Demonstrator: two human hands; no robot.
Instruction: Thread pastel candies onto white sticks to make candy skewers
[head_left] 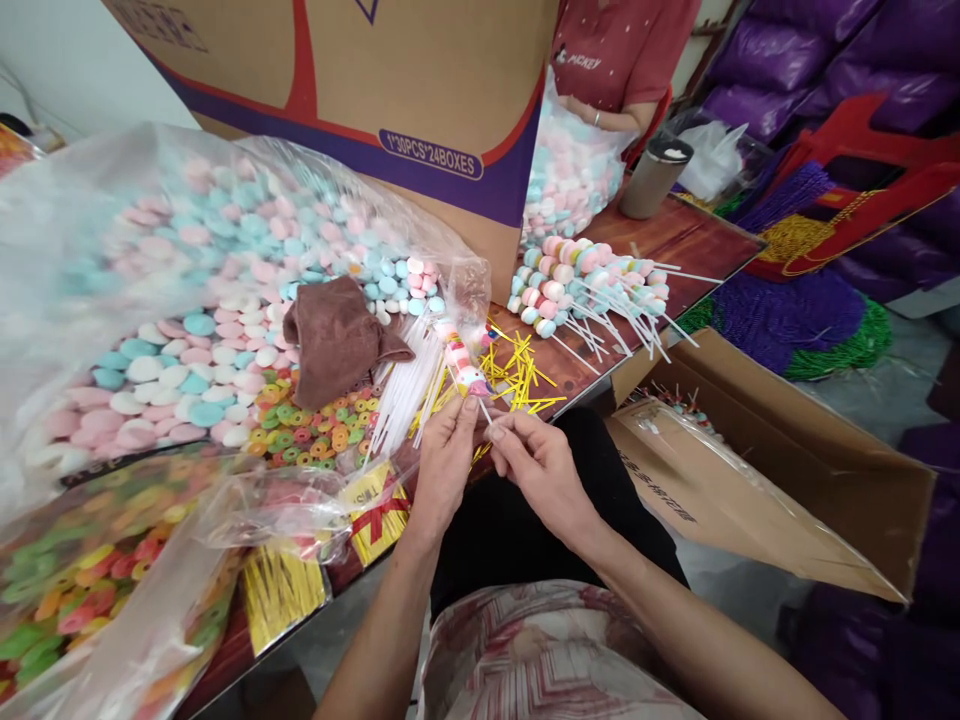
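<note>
My left hand (448, 450) pinches the lower end of a marshmallow skewer (457, 352), a stack of pink, white and yellow sweets that points away from me. Close beside it, my right hand (541, 465) has thumb and forefinger closed on the skewer's white stick; whether a twist tie is also between these fingers I cannot tell. Just beyond my hands lie loose yellow twist ties (521, 378). A bundle of white sticks (401, 400) rests left of the skewer. Further left are loose marshmallows (172, 375), gummy rings (322, 425) and a brown cloth (330, 345).
A large cardboard box (450, 90) stands at the back. Several marshmallow skewers (589, 280) are piled right of it, near a tumbler (655, 180). An open carton (757, 490) sits low at the right. Across the table is another person (622, 60). Packs of yellow ties (285, 595) lie at the front edge.
</note>
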